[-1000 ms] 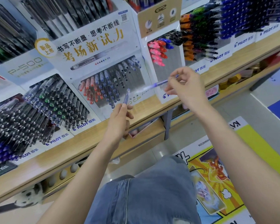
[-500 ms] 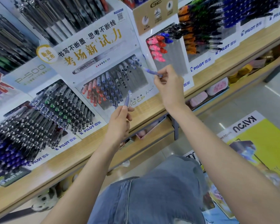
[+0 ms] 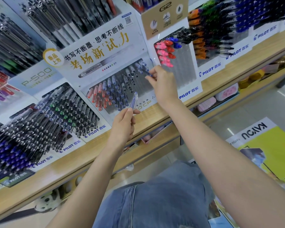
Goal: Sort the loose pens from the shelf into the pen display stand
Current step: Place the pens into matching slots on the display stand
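Note:
A white pen display stand point(image 3: 105, 46) with gold lettering leans on the wooden shelf point(image 3: 155, 112). Its slotted rack holds red, blue and dark capped pens on the left; the right slots are bare. My right hand point(image 3: 163, 81) pinches a blue pen point(image 3: 147, 72) at the upper right of that rack, its tip among the slots. My left hand point(image 3: 123, 124) holds a second clear blue pen point(image 3: 134, 100) upright, just below the rack's lower edge.
Neighbouring Pilot stands crowd the shelf: black and green pens point(image 3: 64, 116) to the left, pink and red G2 pens point(image 3: 166, 53) to the right. A lower shelf holds pink cases point(image 3: 206, 104). My denim-clad knee point(image 3: 155, 203) is below, by a yellow floor poster point(image 3: 266, 153).
My right hand has carried its blue pen leftward and up from in front of the G2 stand to the rack's upper right slots. The left hand has kept its pen nearly still.

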Demonstrator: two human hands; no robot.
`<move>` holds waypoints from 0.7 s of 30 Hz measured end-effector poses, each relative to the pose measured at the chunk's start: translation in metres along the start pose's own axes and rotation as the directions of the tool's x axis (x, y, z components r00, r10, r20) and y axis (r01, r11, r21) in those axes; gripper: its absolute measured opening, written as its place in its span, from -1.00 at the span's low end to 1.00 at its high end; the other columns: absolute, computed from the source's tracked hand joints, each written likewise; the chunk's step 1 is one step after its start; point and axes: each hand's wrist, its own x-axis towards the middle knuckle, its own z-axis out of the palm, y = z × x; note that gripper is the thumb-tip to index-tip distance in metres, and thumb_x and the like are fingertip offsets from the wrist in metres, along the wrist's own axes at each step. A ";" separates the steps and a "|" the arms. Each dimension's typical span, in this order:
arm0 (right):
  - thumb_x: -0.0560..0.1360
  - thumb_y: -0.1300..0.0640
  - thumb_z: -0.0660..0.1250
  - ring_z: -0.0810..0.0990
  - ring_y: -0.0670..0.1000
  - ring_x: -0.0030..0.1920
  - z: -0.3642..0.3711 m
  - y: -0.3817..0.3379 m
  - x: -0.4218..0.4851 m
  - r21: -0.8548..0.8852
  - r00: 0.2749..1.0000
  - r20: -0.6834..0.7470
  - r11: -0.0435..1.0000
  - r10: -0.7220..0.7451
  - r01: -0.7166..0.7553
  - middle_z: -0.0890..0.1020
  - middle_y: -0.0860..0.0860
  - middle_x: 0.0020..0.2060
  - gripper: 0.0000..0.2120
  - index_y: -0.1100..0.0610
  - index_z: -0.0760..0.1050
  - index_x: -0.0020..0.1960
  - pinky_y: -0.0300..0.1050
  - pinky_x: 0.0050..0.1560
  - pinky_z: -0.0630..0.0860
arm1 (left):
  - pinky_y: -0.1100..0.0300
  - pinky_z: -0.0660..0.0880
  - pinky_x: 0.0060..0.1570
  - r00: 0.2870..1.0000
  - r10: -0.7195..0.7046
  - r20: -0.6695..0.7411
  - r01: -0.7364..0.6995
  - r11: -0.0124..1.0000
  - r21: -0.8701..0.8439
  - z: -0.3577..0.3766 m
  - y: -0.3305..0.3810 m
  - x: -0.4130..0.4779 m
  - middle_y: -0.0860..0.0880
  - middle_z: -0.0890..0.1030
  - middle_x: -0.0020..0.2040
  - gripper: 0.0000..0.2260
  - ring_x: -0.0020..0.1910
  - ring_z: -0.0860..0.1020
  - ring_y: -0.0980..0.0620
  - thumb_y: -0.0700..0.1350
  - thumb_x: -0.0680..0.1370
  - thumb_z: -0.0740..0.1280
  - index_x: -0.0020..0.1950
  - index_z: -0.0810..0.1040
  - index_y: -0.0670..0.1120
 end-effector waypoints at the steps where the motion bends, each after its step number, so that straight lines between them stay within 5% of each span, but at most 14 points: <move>1: 0.50 0.12 0.36 0.61 0.06 -0.21 0.001 -0.001 0.002 -0.003 1.000 0.001 1.000 0.016 -0.016 0.65 0.09 -0.22 -0.83 0.21 0.52 0.01 0.05 -0.18 0.56 | 0.35 0.04 -0.63 1.000 0.001 -0.004 -0.001 1.000 -0.005 -0.001 0.001 0.000 0.00 0.30 -0.33 -0.73 -0.61 0.13 0.17 -0.13 0.65 0.04 -0.10 0.51 -0.07; 11: 0.50 0.20 0.34 0.64 0.08 -0.07 -0.004 0.000 0.001 0.014 0.999 0.031 0.999 -0.030 0.030 0.68 0.13 -0.08 -0.78 0.23 0.57 0.12 -0.01 0.01 0.56 | 0.34 0.05 -0.62 1.000 -0.012 -0.012 0.012 1.000 0.008 -0.001 -0.001 -0.003 0.00 0.29 -0.33 -0.73 -0.58 0.14 0.16 -0.12 0.65 0.05 -0.06 0.52 -0.08; 21: 0.52 0.13 0.33 0.63 0.04 -0.17 -0.007 0.000 0.004 -0.063 0.998 0.035 0.996 -0.053 0.056 0.68 0.10 -0.14 -0.79 0.23 0.58 0.08 -0.04 -0.11 0.58 | 0.31 0.02 -0.57 1.000 -0.014 -0.018 0.013 0.999 -0.048 0.003 0.006 -0.004 0.00 0.26 -0.38 -0.73 -0.56 0.12 0.14 -0.09 0.65 0.04 -0.06 0.51 -0.07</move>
